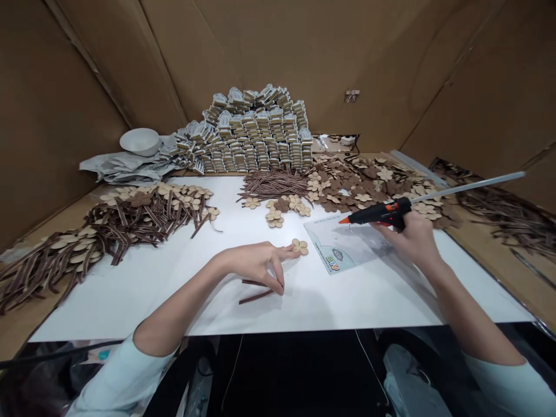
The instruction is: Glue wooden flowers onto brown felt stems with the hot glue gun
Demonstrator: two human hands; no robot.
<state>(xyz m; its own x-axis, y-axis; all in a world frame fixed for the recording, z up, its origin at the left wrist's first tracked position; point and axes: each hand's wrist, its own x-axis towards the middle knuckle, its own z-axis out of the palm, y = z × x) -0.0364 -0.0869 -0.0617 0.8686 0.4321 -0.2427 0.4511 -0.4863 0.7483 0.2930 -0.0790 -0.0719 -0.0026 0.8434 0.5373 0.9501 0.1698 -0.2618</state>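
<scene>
My left hand rests on the white board, its forefinger stretched out onto a small pale wooden flower while thumb and other fingers curl down onto a brown strip. My right hand is closed round a black glue gun with an orange tip pointing left. A long clear glue stick juts from the gun's back. The gun hovers above a clear plastic sheet with a printed label.
Heaps of brown strips and pale flowers lie at left. A bundle of strips and a spread of brown and pale flowers sit behind. Stacked packets and a white bowl stand at the back. Cardboard walls surround the board.
</scene>
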